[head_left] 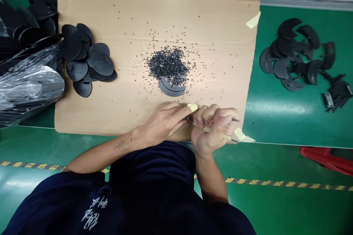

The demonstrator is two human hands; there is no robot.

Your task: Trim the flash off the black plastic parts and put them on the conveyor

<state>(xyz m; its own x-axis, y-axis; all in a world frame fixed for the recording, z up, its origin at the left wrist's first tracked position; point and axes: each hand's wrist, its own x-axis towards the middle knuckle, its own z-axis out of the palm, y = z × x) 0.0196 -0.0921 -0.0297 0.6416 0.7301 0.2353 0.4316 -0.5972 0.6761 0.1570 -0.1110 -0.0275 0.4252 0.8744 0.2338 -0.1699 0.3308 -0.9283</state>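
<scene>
In the head view, a flattened cardboard sheet [154, 11] lies on a green worktop [275, 106], and everything here sits in relation to it. At its near edge, the left hand [162, 123] and right hand [213, 128] are together, nearly knuckle to knuckle. The right is curled closed around a slim metal tool [234, 120], while the left, its fingertip wrapped in yellow tape [192, 107], is bent over something the fingers mostly hide, so I cannot tell whether it grips. Mid-sheet lies one heap of black granules [168, 65], with one black crescent piece [172, 88] just below it. Near the sheet's left edge overlap roughly nine rounded black pieces [100, 62]; the overlap makes that count loose. Beyond its right edge, about a dozen black crescents [289, 55] lie on the worktop, and these look already worked, the rounded pieces not yet. Beyond its left edge, a clear plastic bag [30, 84] lies against a black pile [35, 18].
</scene>
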